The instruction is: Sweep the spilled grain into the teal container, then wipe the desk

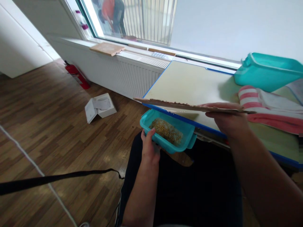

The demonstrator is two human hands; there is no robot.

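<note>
My left hand (151, 143) grips the near left rim of a turquoise plastic tub (176, 149), thumb over the edge. Inside the tub lies a heap of small yellowish grains (165, 130), perhaps corn kernels or dried peas. The tub is above my lap, just below the table's front edge. My right hand (228, 118) is closed on a flat piece of cardboard (175, 105), seen almost edge-on and held over the tabletop. A few pale bits show on the table under the cardboard, close to the tub's far rim.
On the blue-edged table (187, 77) stand another turquoise tub (262, 75) and a red-and-white striped towel (251, 97). A radiator (139, 67) runs under the window. An open white box (101, 107) and a fire extinguisher (77, 75) are on the floor. A person (113, 15) bends down outside.
</note>
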